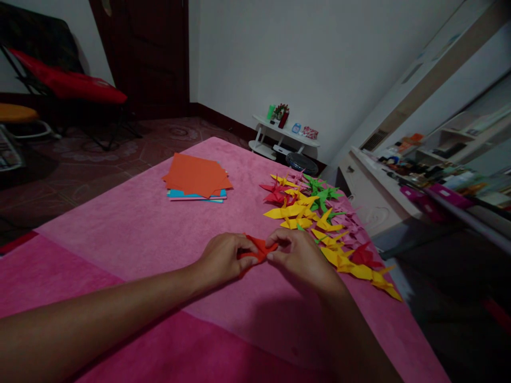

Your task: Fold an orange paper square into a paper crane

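Observation:
A small folded piece of orange-red paper [257,249] lies on the pink cloth [131,229] between my hands. My left hand [221,259] pinches its left side with closed fingers. My right hand [297,256] pinches its right end, fingers curled over it. Just right of my right hand lies a heap of several folded paper cranes [315,213] in yellow, red, green and pink. A stack of flat paper sheets [197,178], orange on top with blue below, sits farther back on the cloth.
The cloth's right edge drops off beside a white cabinet [371,197] with cluttered shelves. A low white shelf [285,135] stands against the far wall. A chair with a red cushion [67,85] and a dark door are at the back left.

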A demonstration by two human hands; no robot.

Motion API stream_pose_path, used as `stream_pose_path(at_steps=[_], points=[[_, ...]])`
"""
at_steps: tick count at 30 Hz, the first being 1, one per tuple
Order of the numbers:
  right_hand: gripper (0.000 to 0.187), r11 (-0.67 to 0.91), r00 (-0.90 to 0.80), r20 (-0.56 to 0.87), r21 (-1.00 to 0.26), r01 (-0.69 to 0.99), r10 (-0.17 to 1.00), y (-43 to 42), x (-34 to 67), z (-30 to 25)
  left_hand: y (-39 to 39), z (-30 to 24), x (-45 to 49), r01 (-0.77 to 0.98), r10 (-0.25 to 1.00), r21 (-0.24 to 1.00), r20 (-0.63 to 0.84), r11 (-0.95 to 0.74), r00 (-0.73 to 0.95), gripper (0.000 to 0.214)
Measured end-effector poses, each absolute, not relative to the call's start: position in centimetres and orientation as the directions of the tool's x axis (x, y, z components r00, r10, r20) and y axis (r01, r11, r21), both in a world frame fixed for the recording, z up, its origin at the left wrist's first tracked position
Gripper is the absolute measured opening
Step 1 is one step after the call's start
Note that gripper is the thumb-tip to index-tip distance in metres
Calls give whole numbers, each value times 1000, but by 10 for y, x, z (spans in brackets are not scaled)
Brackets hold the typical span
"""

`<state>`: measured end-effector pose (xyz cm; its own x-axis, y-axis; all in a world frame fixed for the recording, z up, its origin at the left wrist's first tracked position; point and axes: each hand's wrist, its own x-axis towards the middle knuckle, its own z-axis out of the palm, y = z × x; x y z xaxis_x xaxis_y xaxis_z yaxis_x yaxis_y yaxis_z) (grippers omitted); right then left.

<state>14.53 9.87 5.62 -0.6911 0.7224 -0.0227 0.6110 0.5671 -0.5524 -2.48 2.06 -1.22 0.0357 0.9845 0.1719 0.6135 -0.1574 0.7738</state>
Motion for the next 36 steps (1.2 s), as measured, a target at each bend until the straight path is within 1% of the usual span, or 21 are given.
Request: stream_pose_path(at_steps=[3,8,13,17,21,28,33,36], points=[[7,579,-691,-47,-504,640,722,99,147,57,21,-13,-25,641,987,756,158,-135,23,11],[4,590,-675,-70,-428,685,734,97,148,60,21,-13,-24,675,985,724,171,-140,21,10],[6,614,-683,-55,-388,687,728,94,143,63,19,-14,-22,682,970,701,234,-210,58,16],[8,610,-666,-40,-363,704,745,93,142,61,18,-13,-22,673,968,703,237,-231,84,17],[12,601,-645,-28,-333,726,764,92,141,59,17,-11,-22,706,967,667,232,-236,104,19],[12,553,-584,-3,-318,770,812,91,140,57,16,-10,-22,737,968,634,225,-234,114,23],[12,556,-570,49,-304,774,820,91,141,56,17,-12,-21,716,964,651,237,-252,124,22],[12,561,-578,49,-322,763,815,90,143,57,16,-14,-22,693,962,674,246,-256,116,21]])
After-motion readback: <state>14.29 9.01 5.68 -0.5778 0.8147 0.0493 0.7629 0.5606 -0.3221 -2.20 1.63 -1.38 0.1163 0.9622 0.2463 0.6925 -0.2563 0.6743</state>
